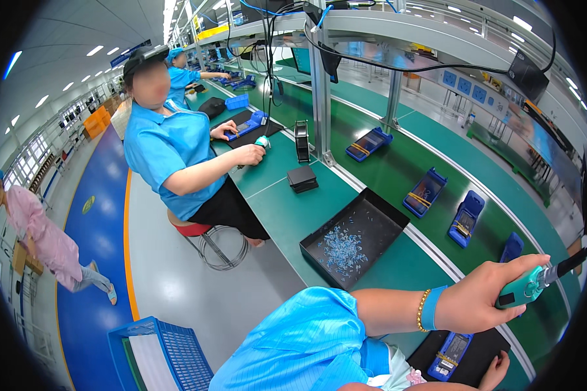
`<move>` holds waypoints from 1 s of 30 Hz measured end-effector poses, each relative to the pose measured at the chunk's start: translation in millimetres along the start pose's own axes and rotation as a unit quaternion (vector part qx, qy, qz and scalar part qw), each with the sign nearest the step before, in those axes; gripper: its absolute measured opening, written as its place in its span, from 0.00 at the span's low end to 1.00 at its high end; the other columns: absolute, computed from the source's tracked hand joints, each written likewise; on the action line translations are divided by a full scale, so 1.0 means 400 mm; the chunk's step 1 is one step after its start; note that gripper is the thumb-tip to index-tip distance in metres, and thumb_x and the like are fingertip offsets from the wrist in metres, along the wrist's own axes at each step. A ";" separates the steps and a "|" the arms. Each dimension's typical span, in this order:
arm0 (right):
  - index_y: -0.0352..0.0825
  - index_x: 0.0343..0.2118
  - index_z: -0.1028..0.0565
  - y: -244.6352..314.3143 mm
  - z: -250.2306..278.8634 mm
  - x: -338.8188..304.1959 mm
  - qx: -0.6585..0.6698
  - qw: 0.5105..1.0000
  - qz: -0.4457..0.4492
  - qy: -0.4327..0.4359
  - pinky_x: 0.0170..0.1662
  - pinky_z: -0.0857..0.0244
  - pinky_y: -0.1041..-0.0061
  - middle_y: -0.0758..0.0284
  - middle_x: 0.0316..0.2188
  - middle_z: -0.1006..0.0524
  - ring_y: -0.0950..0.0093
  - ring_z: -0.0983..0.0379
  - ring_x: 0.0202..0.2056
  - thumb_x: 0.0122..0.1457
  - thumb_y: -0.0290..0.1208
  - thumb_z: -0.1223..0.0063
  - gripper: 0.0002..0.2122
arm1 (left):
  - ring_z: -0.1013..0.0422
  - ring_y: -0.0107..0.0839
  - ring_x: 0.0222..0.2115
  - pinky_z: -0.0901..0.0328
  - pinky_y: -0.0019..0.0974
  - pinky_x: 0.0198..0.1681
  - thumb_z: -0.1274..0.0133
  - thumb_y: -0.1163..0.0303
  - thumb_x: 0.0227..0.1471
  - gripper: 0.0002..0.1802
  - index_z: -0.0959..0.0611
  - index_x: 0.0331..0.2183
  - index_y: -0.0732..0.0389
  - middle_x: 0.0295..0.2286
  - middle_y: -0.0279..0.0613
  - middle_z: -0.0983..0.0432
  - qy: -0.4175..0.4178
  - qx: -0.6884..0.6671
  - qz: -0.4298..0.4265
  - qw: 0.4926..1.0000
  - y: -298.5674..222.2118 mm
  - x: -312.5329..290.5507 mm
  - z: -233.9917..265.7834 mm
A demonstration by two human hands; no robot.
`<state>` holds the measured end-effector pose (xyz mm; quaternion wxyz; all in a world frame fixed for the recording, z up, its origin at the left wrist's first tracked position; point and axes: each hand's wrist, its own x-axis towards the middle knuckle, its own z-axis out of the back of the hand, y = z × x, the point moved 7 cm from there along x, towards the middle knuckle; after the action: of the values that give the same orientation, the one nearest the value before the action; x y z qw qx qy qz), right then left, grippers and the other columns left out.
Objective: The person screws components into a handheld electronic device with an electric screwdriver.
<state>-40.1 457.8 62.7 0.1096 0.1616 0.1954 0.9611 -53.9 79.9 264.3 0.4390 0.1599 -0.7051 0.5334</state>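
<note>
Left hand (473,303), fingers (525,263) clamped on teal driver (522,294), right hand (496,371) beside blue device (451,355), cropped, can't tell its fingers

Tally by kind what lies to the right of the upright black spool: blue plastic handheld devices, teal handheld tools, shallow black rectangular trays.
Blue plastic handheld devices, one partly hidden: 5
Teal handheld tool: 1
Shallow black rectangular tray: 1
Total: 7

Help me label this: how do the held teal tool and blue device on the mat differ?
The teal tool is gripped in one hand; the blue device lies on the black mat. The tool is rod-shaped; the device is broader and flat. Yellow banding crosses the device; none shows on the tool.
</note>
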 end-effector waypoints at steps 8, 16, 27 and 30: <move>0.29 0.46 0.24 -0.013 0.019 -0.010 0.021 1.000 -0.003 -0.014 0.51 0.34 0.66 0.51 0.46 0.24 0.57 0.27 0.46 0.61 0.33 0.47 0.15 | 0.26 0.46 0.40 0.33 0.39 0.47 0.45 0.81 0.45 0.43 0.41 0.63 0.61 0.46 0.53 0.27 0.011 0.002 -0.021 1.000 -0.022 0.008 -0.018; 0.29 0.45 0.23 -0.004 0.008 -0.008 0.002 1.000 0.005 -0.016 0.50 0.33 0.67 0.52 0.45 0.23 0.58 0.26 0.44 0.61 0.32 0.47 0.14 | 0.27 0.52 0.46 0.33 0.41 0.48 0.45 0.82 0.46 0.42 0.41 0.62 0.62 0.47 0.57 0.27 0.030 0.011 0.031 0.999 -0.020 -0.005 -0.002; 0.29 0.48 0.27 -0.288 -0.129 0.071 0.101 0.992 0.028 -0.064 0.37 0.37 0.78 0.68 0.33 0.27 0.78 0.38 0.29 0.59 0.20 0.50 0.14 | 0.28 0.53 0.45 0.34 0.41 0.49 0.44 0.82 0.45 0.43 0.41 0.62 0.63 0.48 0.56 0.28 0.009 0.016 -0.035 0.999 -0.012 0.003 0.005; 0.28 0.49 0.27 -0.290 -0.128 0.068 0.073 0.997 0.013 -0.037 0.38 0.37 0.79 0.68 0.34 0.27 0.78 0.37 0.30 0.59 0.20 0.50 0.14 | 0.29 0.54 0.48 0.35 0.41 0.52 0.44 0.81 0.45 0.44 0.42 0.63 0.63 0.53 0.55 0.30 0.033 0.007 -0.002 0.999 -0.009 0.002 0.000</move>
<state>-66.3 552.1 -22.3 0.0925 0.2069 0.2588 0.9389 -52.0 78.7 267.1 0.4620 0.1469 -0.6865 0.5419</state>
